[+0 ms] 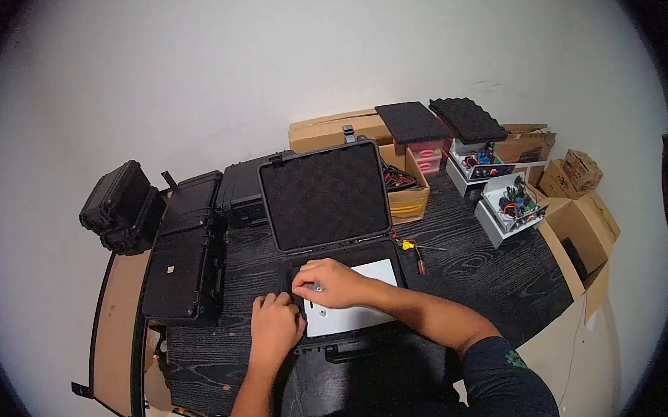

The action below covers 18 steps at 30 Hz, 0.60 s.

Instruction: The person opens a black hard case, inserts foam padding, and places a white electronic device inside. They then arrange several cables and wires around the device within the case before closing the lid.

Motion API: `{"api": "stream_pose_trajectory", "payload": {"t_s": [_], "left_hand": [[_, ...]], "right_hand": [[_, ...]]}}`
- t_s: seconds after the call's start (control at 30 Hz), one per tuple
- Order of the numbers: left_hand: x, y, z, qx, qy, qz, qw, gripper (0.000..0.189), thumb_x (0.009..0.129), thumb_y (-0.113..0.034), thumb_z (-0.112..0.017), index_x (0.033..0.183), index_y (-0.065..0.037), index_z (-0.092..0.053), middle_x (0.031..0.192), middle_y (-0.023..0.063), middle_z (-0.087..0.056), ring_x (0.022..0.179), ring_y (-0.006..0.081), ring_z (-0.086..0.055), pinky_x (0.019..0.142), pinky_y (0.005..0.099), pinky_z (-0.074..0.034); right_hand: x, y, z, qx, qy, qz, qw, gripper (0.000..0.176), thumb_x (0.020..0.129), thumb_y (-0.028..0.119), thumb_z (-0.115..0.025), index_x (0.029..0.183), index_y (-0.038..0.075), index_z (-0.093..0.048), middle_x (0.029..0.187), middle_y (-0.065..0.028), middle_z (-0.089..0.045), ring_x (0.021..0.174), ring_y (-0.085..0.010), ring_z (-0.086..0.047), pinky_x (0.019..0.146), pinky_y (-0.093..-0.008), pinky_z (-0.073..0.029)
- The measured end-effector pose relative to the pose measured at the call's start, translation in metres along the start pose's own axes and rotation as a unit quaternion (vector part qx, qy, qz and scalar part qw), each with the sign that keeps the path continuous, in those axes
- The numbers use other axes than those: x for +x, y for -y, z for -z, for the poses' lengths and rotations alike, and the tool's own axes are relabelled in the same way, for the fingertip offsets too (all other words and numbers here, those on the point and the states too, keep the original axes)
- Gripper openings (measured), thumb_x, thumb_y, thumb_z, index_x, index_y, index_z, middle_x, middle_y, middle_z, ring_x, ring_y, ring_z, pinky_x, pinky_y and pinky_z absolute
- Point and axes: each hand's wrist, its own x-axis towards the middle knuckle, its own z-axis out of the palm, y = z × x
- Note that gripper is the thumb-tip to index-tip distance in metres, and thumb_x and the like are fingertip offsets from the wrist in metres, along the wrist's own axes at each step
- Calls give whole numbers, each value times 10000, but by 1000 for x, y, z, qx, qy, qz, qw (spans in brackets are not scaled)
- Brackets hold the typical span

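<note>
A black hard case [325,195] stands open on the table, its lid raised and lined with dark foam. In its lower half lies a white panel [356,316] with small round metal fittings near its left side. Over the panel's upper left part is my right hand [329,282], closed with thumb and fingertips together; what they pinch, if anything, I cannot make out. My left hand [277,323] is closed at the case's left edge, beside the panel, its fingertips curled out of sight.
Closed black cases [178,283] line the left side. A screwdriver [421,266] and a yellow item [407,245] lie right of the case. Beyond are a cardboard box [409,204] of cables, white housings [497,230] with exposed electronics, and an open carton [584,231].
</note>
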Motion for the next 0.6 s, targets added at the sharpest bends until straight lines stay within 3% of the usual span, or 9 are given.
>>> {"api": "stream_pose_trajectory", "payload": {"t_s": [0.13, 0.2, 0.27, 0.3, 0.37, 0.4, 0.43, 0.5, 0.6], "left_hand": [[6, 3, -9, -34, 0, -28, 999, 190, 810, -196, -718, 851, -12, -745, 912, 119, -642, 941, 321, -622, 986, 497, -466], [8, 3, -13, -38, -5, -30, 999, 214, 825, -198, -708, 912, -3, -726, 947, 139, -625, 976, 336, -605, 1015, 497, -447], [8, 4, -21, -44, -17, -31, 998, 261, 845, -199, -699, 1010, 3, -698, 1000, 166, -602, 1023, 357, -578, 1048, 488, -424], [6, 6, -23, -69, -2, -25, 997, 310, 866, -230, -693, 1070, 2, -673, 1058, 183, -586, 1063, 368, -558, 1066, 494, -404], [3, 10, -25, -120, 29, -12, 992, 410, 908, -290, -680, 1192, 0, -622, 1173, 215, -555, 1144, 389, -519, 1103, 506, -366], [3, 9, -24, -115, 28, -18, 993, 454, 926, -343, -668, 1230, -11, -607, 1230, 224, -536, 1191, 398, -497, 1116, 521, -347], [3, 7, -21, -110, 27, -25, 993, 499, 943, -396, -655, 1268, -22, -592, 1287, 233, -516, 1237, 406, -475, 1129, 535, -328], [5, 5, -21, -95, 26, -33, 995, 576, 962, -489, -631, 1327, -46, -578, 1392, 243, -476, 1328, 421, -425, 1151, 569, -290], [5, 4, -26, -71, 26, -34, 997, 652, 961, -584, -608, 1375, -81, -582, 1504, 245, -426, 1436, 436, -350, 1176, 610, -245]], "right_hand": [[1, 7, 12, 22, -27, -4, 999, 131, 917, 137, -734, 975, 20, -744, 910, -128, -730, 871, -294, -701, 777, -401, -547], [4, 11, 32, -14, -85, 15, 996, 106, 906, 123, -743, 945, 25, -753, 898, -125, -736, 852, -287, -707, 759, -392, -551], [8, 5, 61, -43, -193, 25, 980, 83, 892, 106, -757, 905, 24, -755, 883, -111, -745, 832, -232, -717, 753, -375, -558], [10, 3, 79, -31, -242, -31, 969, 93, 905, 110, -752, 909, 17, -753, 876, -107, -750, 827, -194, -720, 752, -355, -559], [13, -18, 118, -108, -337, -25, 935, 105, 922, 105, -718, 898, 6, -744, 856, -119, -751, 795, -209, -726, 737, -339, -558], [11, -35, 137, -62, -360, -93, 926, 129, 941, 117, -703, 907, 0, -745, 849, -112, -754, 789, -184, -718, 735, -326, -552], [9, -51, 157, -97, -386, -91, 913, 150, 956, 133, -690, 939, -5, -747, 851, -105, -758, 786, -162, -709, 724, -318, -547], [-2, -103, 191, -161, -367, -168, 901, 192, 949, 182, -692, 1008, 9, -754, 852, -119, -753, 777, -177, -710, 723, -319, -547], [-22, -153, 219, -299, -296, -255, 871, 242, 890, 200, -701, 1073, 45, -738, 983, -164, -764, 929, -327, -737, 826, -459, -550]]}}
